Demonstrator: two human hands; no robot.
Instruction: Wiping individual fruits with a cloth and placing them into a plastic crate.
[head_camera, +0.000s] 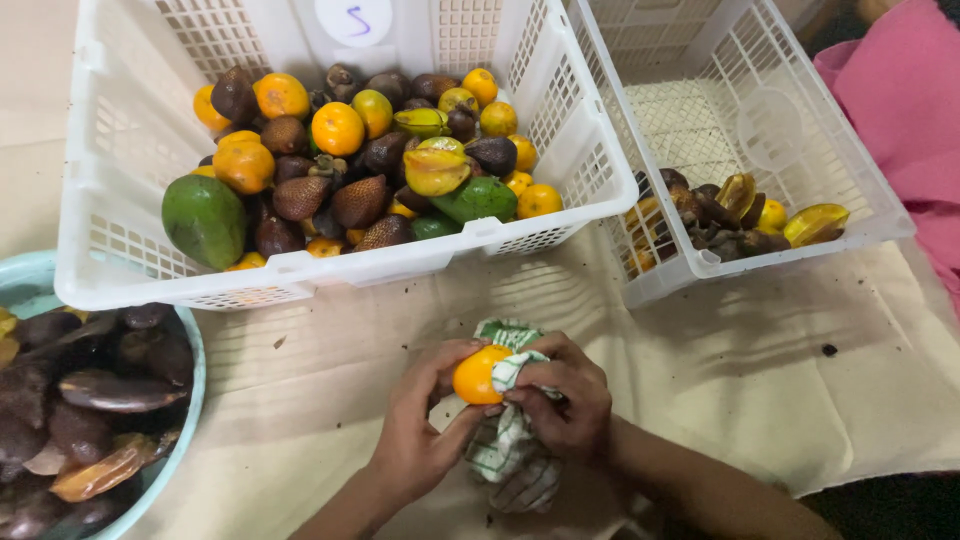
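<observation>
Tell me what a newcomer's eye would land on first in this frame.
Probably the large white basket at upper left, heaped with oranges, brown scaly fruit and a big green avocado. Next, at bottom centre, the left hand holds a small orange while the right hand presses a green-striped cloth against it. A second white basket at upper right holds only a few fruits, and a teal bowl of dark fruit sits at lower left.

We see an orange fruit (478, 376) in a white cloth (508, 440) with green stripes. The baskets (100, 250) are white. Inside one are orange fruits (337, 128), a green avocado (204, 220) and brown scaly fruits (358, 201). The bowl (193, 350) is light blue, with dark brown peels (110, 392) in it. The sheet (760, 380) is cream.
</observation>
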